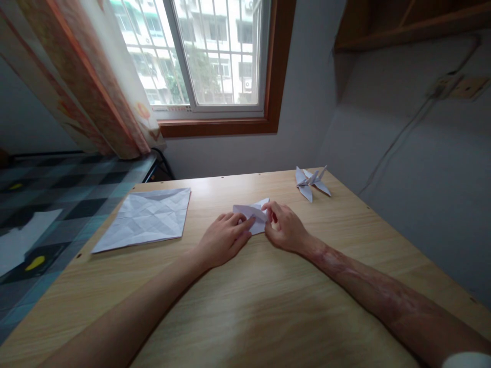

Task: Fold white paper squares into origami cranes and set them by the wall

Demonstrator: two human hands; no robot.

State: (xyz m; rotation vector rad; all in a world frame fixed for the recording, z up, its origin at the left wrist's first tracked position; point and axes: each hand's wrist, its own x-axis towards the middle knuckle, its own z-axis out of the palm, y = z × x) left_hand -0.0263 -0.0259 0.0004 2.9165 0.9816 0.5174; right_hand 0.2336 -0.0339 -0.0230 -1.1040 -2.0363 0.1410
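A small sheet of white folded paper [258, 225] lies on the wooden table between my hands, with one flap raised. My left hand [226, 237] rests over its left part, index finger and thumb closed on the near edge. At the right edge, my right hand [284, 227] pinches the paper between thumb and forefinger. The fingertips and the underside of the folds are partly hidden. To the far right sit two white paper cranes [311, 183], close together with wings spread.
A creased square of white paper [153, 217] lies on the table [230, 317] at the left. Beyond the left edge is a bed [23, 179] with a checked cover and more paper [30, 235]. A window [222, 56], a curtain [88, 66] and a wall shelf [414, 30] surround the table.
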